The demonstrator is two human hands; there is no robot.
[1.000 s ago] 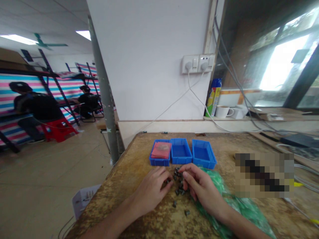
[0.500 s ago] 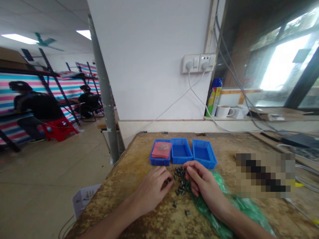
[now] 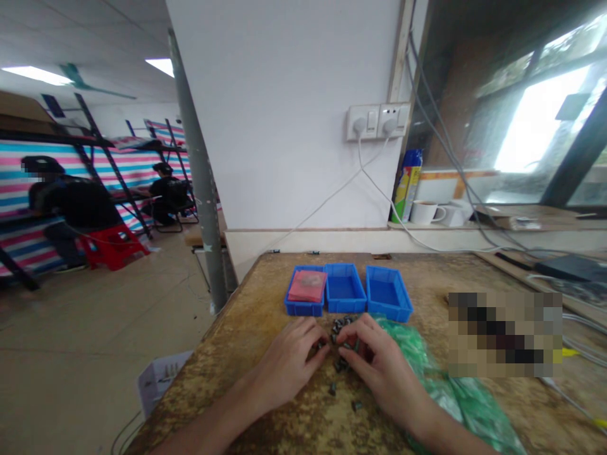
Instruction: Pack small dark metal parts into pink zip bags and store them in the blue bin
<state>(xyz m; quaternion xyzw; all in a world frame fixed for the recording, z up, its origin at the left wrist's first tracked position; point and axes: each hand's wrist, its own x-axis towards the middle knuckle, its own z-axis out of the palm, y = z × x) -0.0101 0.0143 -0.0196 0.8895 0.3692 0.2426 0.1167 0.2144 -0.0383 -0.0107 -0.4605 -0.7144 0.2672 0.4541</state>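
Small dark metal parts (image 3: 340, 325), short and cylindrical like stubby screws, lie in a loose pile on the worn wooden table. My left hand (image 3: 294, 357) is curled at the pile's left side, with a small metal part visible between thumb and fingers. At the right side my right hand (image 3: 379, 360) bends over the pile, thumb and forefinger close together among the parts; its grip is partly hidden. Two loose parts (image 3: 356, 406) lie nearer to me. Crumpled green plastic (image 3: 478, 404) lies beside and beneath my right forearm.
Behind the pile stand three blue bins: the left bin (image 3: 303, 311) holds a red packet (image 3: 307, 286), while the middle bin (image 3: 344, 287) and right bin (image 3: 389, 294) show bare floors. Cables (image 3: 583, 325) lie at right. Two people sit far left.
My right hand has moved left and slightly down from the pile's right edge, its fingers now over the parts. The left hand stays almost still. The green plastic has shifted a little.
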